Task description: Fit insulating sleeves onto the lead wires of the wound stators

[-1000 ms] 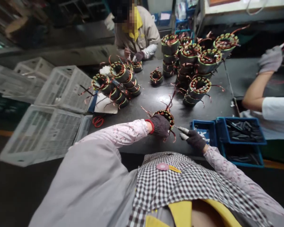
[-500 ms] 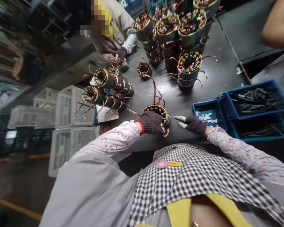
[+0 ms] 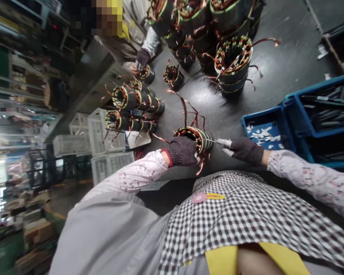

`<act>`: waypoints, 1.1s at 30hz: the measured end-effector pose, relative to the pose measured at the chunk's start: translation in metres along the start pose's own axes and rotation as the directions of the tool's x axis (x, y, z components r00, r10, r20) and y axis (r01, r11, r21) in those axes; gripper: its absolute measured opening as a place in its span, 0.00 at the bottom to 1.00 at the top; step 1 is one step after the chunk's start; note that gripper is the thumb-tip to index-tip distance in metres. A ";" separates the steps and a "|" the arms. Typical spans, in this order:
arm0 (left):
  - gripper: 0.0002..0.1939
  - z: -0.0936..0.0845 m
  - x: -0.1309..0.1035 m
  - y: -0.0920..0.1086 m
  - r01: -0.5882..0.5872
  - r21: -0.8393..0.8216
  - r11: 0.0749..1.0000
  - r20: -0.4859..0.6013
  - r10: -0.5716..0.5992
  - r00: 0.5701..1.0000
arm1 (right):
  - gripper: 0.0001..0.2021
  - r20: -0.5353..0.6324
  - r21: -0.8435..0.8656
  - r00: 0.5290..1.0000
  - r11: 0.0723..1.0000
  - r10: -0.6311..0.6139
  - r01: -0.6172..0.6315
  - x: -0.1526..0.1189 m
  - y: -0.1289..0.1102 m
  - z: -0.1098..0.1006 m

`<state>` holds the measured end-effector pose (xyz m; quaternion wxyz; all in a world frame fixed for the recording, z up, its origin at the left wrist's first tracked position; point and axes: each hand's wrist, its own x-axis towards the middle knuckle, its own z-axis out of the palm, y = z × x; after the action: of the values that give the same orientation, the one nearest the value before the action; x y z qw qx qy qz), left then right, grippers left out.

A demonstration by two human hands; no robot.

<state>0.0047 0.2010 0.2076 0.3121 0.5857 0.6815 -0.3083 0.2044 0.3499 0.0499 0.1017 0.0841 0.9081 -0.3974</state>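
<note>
A wound motor stator point(image 3: 195, 138) with copper coils and red lead wires lies at the near edge of the dark table point(image 3: 275, 80). My left hand point(image 3: 182, 151), in a dark knit glove, grips its near side. My right hand point(image 3: 243, 149), also gloved, pinches a thin metal tool point(image 3: 216, 141) whose tip touches the stator's right side.
Several stators lie in rows point(image 3: 132, 110) at the left and stand stacked point(image 3: 232, 65) at the back. Blue bins point(image 3: 301, 122) with small parts sit to the right. A seated person's gloved hand point(image 3: 143, 57) works on a stator across the table. White crates point(image 3: 103, 145) stand on the floor at the left.
The view has tilted and swung left, closing in on the table. My left hand stays on the stator; my right hand has brought the tool tip against its side.
</note>
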 end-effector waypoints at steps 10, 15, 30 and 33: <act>0.26 0.000 -0.001 0.000 0.022 0.026 0.999 0.010 -0.023 1.000 | 0.28 0.117 -0.143 0.976 0.976 0.184 -0.167 -0.018 -0.039 -0.021; 0.29 0.003 0.000 -0.002 0.007 -0.001 1.000 0.002 -0.007 1.000 | 0.24 0.112 -0.122 0.964 0.966 0.242 -0.228 -0.027 -0.050 -0.011; 0.28 -0.005 -0.002 0.002 -0.001 0.001 1.000 0.045 0.001 0.999 | 0.24 0.032 0.262 0.993 0.958 0.113 -0.118 0.004 -0.034 0.002; 0.27 -0.007 -0.004 0.003 0.023 0.002 1.000 0.064 -0.023 0.998 | 0.28 0.071 0.764 0.967 0.610 0.244 -0.210 0.000 -0.062 0.027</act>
<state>0.0081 0.2046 0.2151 0.3299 0.5679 0.6776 -0.3310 0.1931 0.2882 0.0752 0.0877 0.2414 0.6380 -0.7260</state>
